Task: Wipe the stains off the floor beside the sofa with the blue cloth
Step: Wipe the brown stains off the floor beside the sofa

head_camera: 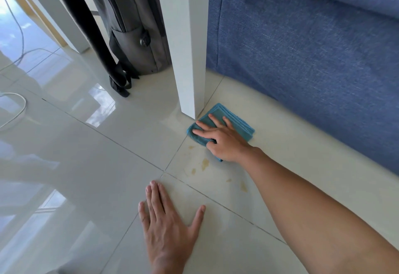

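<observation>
Your left hand (168, 226) lies nearest, flat on the floor (75, 155) with palm down and fingers spread wide, holding nothing; its fingertips reach just short of the point where 4 tiles meet. Your right forearm comes in from the lower right and crosses above the grout line.

Between the 2 hands, on the cream tile, sit the stains (203, 165): several yellowish-brown blotches and fainter smears, the largest just beside your right wrist, others trailing toward your forearm. They are uncovered and close to the cloth's near edge.

Your right hand (220, 140) presses down on the blue cloth (237, 124), fingers extended over its top and thumb curled at its near edge, so the grip is a flat press with the cloth pinned under the palm. The cloth is folded into a thick pad, its layered edges showing on the far right side. Its far corner lies at the foot of the white leg (190, 42).

Beyond it, the blue sofa (313, 47) runs along the right. Left of the white leg stands a grey backpack (138, 25) with dark straps reaching the floor. A white cable (16, 111) loops at the floor's left edge. No writing can be read anywhere.
</observation>
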Action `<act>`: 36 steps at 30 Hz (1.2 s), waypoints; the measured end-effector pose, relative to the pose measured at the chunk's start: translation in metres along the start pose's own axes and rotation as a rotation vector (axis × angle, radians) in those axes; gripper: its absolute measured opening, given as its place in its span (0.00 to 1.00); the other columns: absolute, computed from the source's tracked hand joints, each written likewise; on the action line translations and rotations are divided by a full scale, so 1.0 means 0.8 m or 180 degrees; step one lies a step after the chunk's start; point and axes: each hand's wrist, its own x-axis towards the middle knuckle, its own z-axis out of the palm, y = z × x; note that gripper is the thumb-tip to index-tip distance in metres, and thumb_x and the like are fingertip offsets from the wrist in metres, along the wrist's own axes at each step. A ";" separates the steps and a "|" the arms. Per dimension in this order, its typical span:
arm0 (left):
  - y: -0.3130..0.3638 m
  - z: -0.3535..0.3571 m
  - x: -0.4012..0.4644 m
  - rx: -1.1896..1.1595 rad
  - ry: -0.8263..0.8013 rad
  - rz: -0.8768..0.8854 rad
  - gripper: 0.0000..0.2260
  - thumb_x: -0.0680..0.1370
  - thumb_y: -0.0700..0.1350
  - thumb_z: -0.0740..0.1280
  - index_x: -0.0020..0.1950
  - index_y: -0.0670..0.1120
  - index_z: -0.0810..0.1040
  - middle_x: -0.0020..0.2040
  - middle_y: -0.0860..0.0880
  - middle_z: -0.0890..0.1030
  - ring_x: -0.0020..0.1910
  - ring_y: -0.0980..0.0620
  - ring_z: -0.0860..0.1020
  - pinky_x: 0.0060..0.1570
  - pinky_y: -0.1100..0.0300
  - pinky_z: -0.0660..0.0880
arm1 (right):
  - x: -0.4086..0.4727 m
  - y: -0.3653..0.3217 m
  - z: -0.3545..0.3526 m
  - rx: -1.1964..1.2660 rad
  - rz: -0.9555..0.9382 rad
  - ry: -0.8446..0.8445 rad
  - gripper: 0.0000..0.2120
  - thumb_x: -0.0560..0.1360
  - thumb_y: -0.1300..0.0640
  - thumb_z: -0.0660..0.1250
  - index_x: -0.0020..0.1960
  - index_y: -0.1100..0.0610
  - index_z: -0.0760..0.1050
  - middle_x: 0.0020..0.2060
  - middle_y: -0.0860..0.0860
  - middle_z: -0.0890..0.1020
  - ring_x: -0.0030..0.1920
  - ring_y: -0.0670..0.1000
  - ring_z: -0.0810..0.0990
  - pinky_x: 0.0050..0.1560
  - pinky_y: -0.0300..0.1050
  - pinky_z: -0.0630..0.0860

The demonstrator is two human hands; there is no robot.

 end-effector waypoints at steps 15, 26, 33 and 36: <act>0.001 0.006 0.002 0.0046 0.0045 -0.0070 0.52 0.70 0.77 0.53 0.80 0.39 0.50 0.81 0.42 0.54 0.81 0.49 0.47 0.78 0.46 0.46 | -0.003 -0.011 0.002 0.0282 -0.0349 -0.0112 0.28 0.75 0.64 0.58 0.70 0.43 0.76 0.76 0.38 0.68 0.81 0.45 0.49 0.80 0.47 0.36; 0.001 0.004 0.001 0.0084 0.0080 -0.0077 0.52 0.70 0.76 0.54 0.80 0.39 0.49 0.82 0.42 0.52 0.81 0.49 0.47 0.78 0.46 0.47 | -0.058 0.040 0.002 0.0335 -0.0262 0.0134 0.27 0.77 0.62 0.58 0.72 0.42 0.74 0.77 0.37 0.65 0.81 0.40 0.48 0.77 0.39 0.33; 0.002 0.004 0.000 0.0057 0.0100 -0.0081 0.52 0.70 0.76 0.53 0.80 0.39 0.50 0.81 0.42 0.53 0.81 0.49 0.47 0.79 0.46 0.46 | -0.127 0.078 0.013 0.0006 0.0142 0.0565 0.27 0.79 0.56 0.58 0.77 0.42 0.67 0.79 0.39 0.61 0.81 0.41 0.47 0.81 0.48 0.41; 0.002 0.004 -0.001 0.0061 0.0066 -0.0098 0.52 0.70 0.76 0.53 0.80 0.39 0.49 0.82 0.43 0.52 0.81 0.50 0.46 0.79 0.48 0.44 | -0.159 0.074 0.035 -0.0342 0.0562 0.0885 0.27 0.80 0.50 0.55 0.79 0.43 0.63 0.80 0.40 0.59 0.82 0.45 0.48 0.81 0.53 0.44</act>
